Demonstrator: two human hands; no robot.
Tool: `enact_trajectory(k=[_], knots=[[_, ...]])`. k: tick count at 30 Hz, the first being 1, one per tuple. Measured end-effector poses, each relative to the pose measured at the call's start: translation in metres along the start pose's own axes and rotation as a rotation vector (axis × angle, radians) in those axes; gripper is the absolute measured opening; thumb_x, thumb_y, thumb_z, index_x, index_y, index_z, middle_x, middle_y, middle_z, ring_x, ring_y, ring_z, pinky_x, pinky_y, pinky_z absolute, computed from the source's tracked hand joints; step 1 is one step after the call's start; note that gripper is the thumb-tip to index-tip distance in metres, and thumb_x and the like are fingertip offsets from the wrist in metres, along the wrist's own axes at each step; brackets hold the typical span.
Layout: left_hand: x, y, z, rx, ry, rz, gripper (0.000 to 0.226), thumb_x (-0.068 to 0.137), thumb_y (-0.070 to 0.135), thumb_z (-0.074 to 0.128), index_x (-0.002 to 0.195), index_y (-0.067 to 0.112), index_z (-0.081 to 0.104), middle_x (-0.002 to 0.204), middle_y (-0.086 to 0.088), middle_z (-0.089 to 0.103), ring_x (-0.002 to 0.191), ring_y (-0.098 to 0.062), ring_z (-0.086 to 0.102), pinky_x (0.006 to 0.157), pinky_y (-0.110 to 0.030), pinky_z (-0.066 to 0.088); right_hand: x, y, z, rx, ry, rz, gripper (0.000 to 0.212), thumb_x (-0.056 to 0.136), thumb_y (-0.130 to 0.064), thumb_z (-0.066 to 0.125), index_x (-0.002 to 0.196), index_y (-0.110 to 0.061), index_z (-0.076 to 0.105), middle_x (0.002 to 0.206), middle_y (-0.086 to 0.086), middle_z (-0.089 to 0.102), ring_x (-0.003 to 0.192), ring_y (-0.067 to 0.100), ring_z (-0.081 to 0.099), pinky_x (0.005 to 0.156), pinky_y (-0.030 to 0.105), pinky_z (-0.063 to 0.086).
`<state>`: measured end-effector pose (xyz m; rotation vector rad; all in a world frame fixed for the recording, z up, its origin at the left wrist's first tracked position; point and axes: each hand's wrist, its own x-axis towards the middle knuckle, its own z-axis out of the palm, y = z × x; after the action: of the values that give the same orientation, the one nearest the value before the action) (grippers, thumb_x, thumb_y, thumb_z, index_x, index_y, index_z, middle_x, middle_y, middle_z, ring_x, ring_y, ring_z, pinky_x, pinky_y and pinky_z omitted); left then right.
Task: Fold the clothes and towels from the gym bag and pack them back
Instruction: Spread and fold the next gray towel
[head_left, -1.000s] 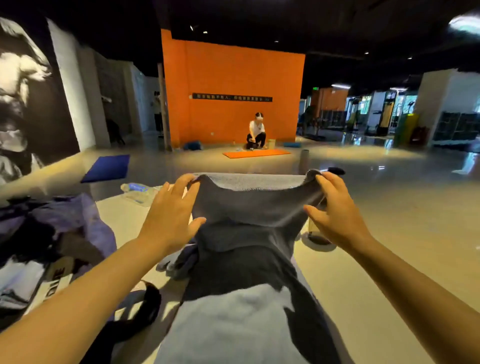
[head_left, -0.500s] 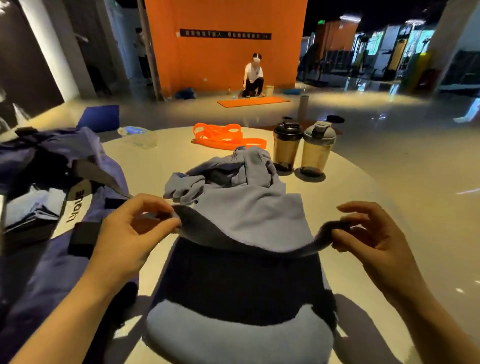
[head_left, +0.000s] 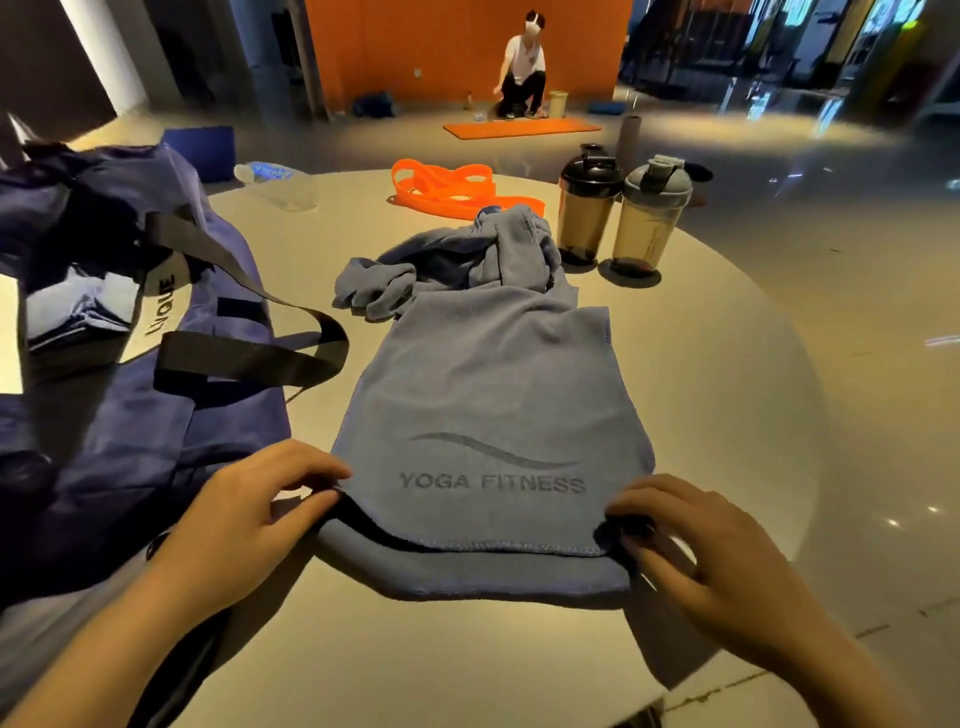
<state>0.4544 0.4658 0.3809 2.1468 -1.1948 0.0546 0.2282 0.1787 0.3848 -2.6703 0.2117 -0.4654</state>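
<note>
My left hand pinches the near left corner of the towel, and my right hand pinches the near right corner; both grips are curled on the top layer's hem. The towel lies folded on the desk before me, "YOGA FITNESS" facing up, its lower layer showing just past the hem. Its far end is bunched up beside two shakers. The bag sits to my left, open, a strap touching the towel's left edge. An orange band lies beyond the bunched end.
</note>
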Motion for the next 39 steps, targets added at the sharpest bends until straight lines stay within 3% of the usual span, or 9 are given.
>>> enact_trajectory(k=[2,5,10,14,19,22,27,32,39], knots=[[-0.008,-0.002,0.004,0.016,-0.022,0.014,0.026,0.087,0.046,0.054,0.103,0.029,0.066,0.107,0.03,0.057,0.097,0.009,0.056,0.084,-0.002,0.041,-0.011,-0.001,0.012,-0.052,-0.063,0.007,0.047,0.081,-0.077,0.041,0.113,-0.044,0.052,0.108,-0.033,0.051,0.093,-0.001,0.054,0.074,0.012,0.043],[-0.012,0.001,0.009,0.051,-0.054,0.038,0.03,0.085,0.049,0.047,0.108,0.036,0.06,0.104,0.038,0.054,0.097,0.007,0.056,0.084,-0.005,0.044,-0.018,-0.006,0.026,-0.154,-0.002,0.006,0.072,0.074,-0.084,0.044,0.125,-0.034,0.048,0.117,-0.023,0.047,0.095,-0.001,0.046,0.081,0.015,0.039],[-0.018,0.019,0.014,0.286,-0.083,0.029,0.066,0.078,0.082,0.033,0.12,0.037,0.057,0.109,0.019,0.058,0.084,-0.006,0.059,0.07,-0.023,0.05,-0.013,-0.004,0.031,-0.078,0.215,0.015,0.032,0.082,-0.038,0.057,0.112,-0.026,0.053,0.104,-0.002,0.065,0.084,0.005,0.056,0.071,0.018,0.053],[-0.015,0.031,0.031,0.479,-0.003,0.135,0.076,0.074,0.081,0.04,0.122,0.026,0.06,0.113,0.002,0.06,0.097,-0.014,0.049,0.078,-0.038,0.047,-0.007,-0.002,0.017,-0.134,0.277,-0.046,0.037,0.075,-0.007,0.076,0.108,-0.015,0.062,0.102,0.008,0.067,0.082,0.018,0.063,0.073,0.024,0.051],[-0.01,0.032,0.03,0.474,0.156,0.198,0.045,0.082,0.043,0.048,0.115,0.016,0.063,0.107,-0.008,0.063,0.095,-0.022,0.051,0.082,-0.038,0.038,-0.003,-0.002,-0.019,-0.239,0.3,-0.137,0.014,0.09,-0.017,0.063,0.098,-0.007,0.07,0.094,0.008,0.068,0.07,0.019,0.062,0.057,0.019,0.048],[-0.024,0.029,0.026,0.458,0.098,0.169,0.043,0.083,0.041,0.048,0.112,0.014,0.066,0.102,-0.006,0.063,0.082,-0.022,0.056,0.072,-0.037,0.042,-0.018,0.006,-0.013,-0.251,0.14,-0.113,0.023,0.074,-0.016,0.071,0.097,-0.014,0.07,0.093,0.004,0.069,0.067,0.02,0.064,0.052,0.024,0.052],[-0.039,0.023,0.022,0.306,0.032,0.029,0.048,0.081,0.047,0.05,0.112,0.014,0.066,0.104,0.0,0.061,0.076,-0.022,0.06,0.065,-0.033,0.049,-0.035,0.012,0.002,-0.201,0.073,-0.011,0.062,0.054,0.0,0.086,0.107,-0.019,0.06,0.094,0.002,0.067,0.074,0.008,0.056,0.066,0.005,0.037],[-0.031,0.022,0.017,0.228,0.138,0.066,0.051,0.077,0.048,0.057,0.115,0.013,0.061,0.112,-0.001,0.054,0.093,-0.012,0.052,0.076,-0.024,0.044,-0.031,0.013,0.004,-0.032,0.137,0.111,0.048,0.067,-0.005,0.08,0.108,-0.022,0.062,0.092,-0.008,0.057,0.075,0.002,0.054,0.066,0.01,0.037],[-0.042,0.019,0.017,0.208,0.043,0.102,0.042,0.082,0.048,0.056,0.107,0.017,0.067,0.104,0.005,0.059,0.085,-0.007,0.053,0.071,-0.02,0.046,-0.036,0.014,0.005,-0.01,0.163,0.123,0.03,0.071,0.0,0.079,0.085,-0.021,0.063,0.09,-0.004,0.055,0.077,0.009,0.051,0.074,0.003,0.041]])
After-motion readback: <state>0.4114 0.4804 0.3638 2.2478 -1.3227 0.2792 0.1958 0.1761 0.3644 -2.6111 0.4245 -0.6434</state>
